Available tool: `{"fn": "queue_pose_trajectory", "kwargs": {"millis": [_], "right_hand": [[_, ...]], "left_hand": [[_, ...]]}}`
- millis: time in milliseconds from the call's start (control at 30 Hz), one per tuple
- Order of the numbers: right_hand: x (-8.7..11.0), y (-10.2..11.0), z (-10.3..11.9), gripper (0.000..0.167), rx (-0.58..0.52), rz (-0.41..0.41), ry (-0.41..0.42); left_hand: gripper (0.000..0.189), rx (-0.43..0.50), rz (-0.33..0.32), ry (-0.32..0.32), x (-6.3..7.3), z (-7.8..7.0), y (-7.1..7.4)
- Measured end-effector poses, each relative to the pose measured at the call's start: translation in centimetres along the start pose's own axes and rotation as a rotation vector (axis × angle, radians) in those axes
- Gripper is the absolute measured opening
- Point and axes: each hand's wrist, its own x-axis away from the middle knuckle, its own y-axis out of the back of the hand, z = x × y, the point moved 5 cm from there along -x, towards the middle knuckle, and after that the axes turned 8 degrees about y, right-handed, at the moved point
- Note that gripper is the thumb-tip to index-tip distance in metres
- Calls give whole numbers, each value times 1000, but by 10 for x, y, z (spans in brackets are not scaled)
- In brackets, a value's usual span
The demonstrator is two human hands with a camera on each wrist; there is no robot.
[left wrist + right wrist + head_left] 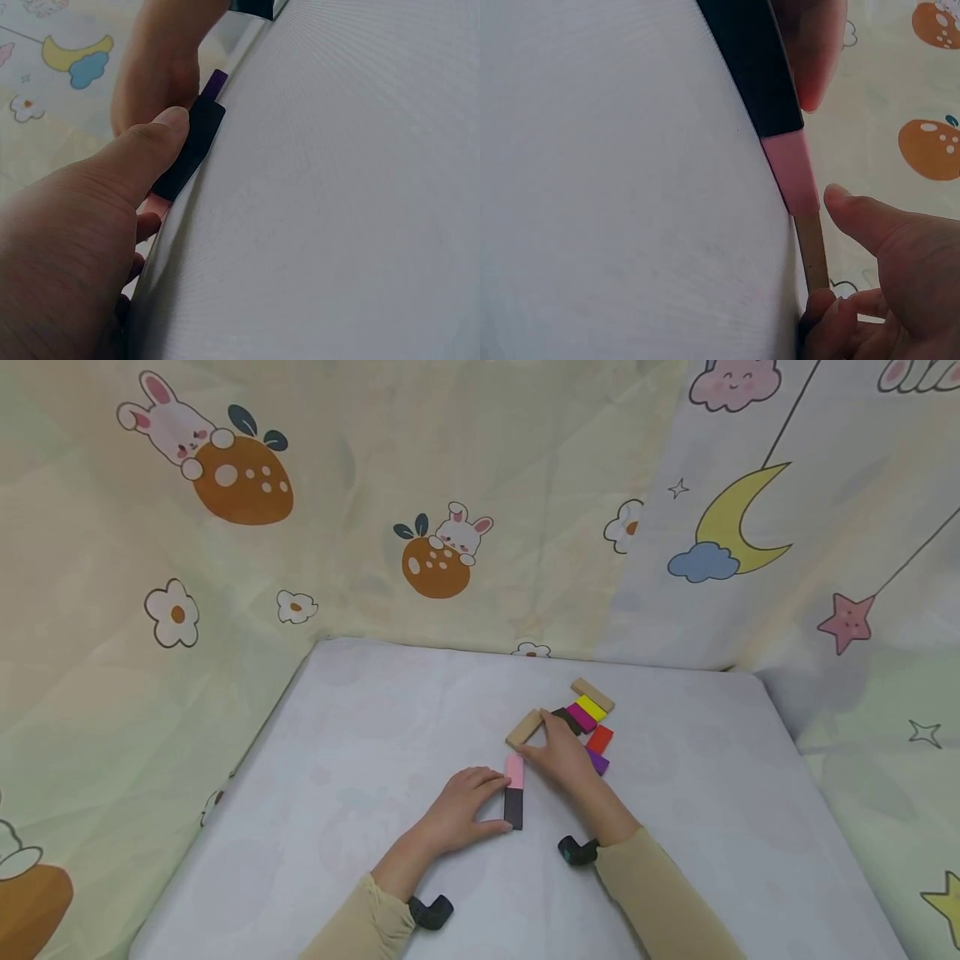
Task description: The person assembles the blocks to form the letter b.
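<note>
A pink block (514, 771) and a black block (513, 809) lie end to end in a straight line on the white table. My left hand (457, 810) rests along their left side, its thumb at the black block and its fingertips by the pink one. Just beyond the pink block lies a plain wooden block (525, 727), set at a slant. My right hand (562, 756) holds this wooden block, with the index finger at its far end and the thumb near its close end. In the right wrist view the wooden block (812, 251) meets the pink block (795, 172).
Right of my right hand lie a black block (567, 720), a magenta block (581, 717), a yellow block (591, 707) and another wooden block (592, 695). A red block (599, 740) and a partly covered purple block (598, 762) lie closer. Patterned cloth (352, 527) surrounds the table (360, 735).
</note>
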Motion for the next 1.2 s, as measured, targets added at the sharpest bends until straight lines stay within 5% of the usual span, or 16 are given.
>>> {"fn": "queue_pose_trajectory", "kwargs": {"millis": [1200], "right_hand": [[-15,3,1,94,-7,67,42]], "left_hand": [[73,9,14,15,-1,1,-1]]}}
